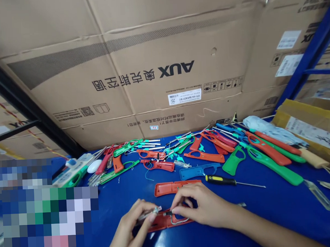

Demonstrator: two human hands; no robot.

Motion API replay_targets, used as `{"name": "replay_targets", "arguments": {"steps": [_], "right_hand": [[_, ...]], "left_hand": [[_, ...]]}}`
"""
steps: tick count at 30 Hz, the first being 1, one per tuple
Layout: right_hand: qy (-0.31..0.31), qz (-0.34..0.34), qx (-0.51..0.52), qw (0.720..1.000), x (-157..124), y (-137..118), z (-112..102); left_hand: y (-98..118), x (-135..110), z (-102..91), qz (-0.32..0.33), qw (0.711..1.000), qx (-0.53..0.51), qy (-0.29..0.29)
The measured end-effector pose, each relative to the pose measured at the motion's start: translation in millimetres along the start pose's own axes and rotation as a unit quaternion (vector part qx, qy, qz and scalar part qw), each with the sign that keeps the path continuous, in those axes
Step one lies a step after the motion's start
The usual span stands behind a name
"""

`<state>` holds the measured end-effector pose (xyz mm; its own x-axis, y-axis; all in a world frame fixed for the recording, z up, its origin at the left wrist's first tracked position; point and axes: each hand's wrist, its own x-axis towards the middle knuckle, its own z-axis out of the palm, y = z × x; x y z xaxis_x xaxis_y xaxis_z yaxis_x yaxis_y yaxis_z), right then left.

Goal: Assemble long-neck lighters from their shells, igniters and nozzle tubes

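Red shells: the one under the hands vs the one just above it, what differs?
The lower red shell has a pale wire looped in it; the upper red shell shows no wire. The lower red shell is partly hidden by the left hand and right hand; the upper red shell is almost fully in view. Both are red-orange moulded plastic lying on the blue table.
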<state>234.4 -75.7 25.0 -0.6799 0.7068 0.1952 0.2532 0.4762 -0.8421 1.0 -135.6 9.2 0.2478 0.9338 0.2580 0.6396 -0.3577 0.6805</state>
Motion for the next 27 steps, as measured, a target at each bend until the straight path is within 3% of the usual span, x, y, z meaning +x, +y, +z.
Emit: {"name": "replay_targets", "arguments": {"steps": [6, 11, 18, 27], "right_hand": [[-0.012, 0.008, -0.001, 1.000, 0, 1, 1], [-0.005, 0.005, -0.010, 1.000, 1, 2, 4], [0.005, -0.006, -0.008, 1.000, 0, 3, 6], [0.015, -0.015, -0.014, 1.000, 1, 2, 5]], "left_hand": [[3, -3, 8.9, 0.030, 0.996, 0.064, -0.045], [6, -1, 6.1, 0.058, 0.993, 0.091, -0.044], [16, -2, 4.8, 0.044, 0.993, 0.098, -0.057], [14, -1, 5.2, 0.052, 0.992, 0.100, -0.063]]}}
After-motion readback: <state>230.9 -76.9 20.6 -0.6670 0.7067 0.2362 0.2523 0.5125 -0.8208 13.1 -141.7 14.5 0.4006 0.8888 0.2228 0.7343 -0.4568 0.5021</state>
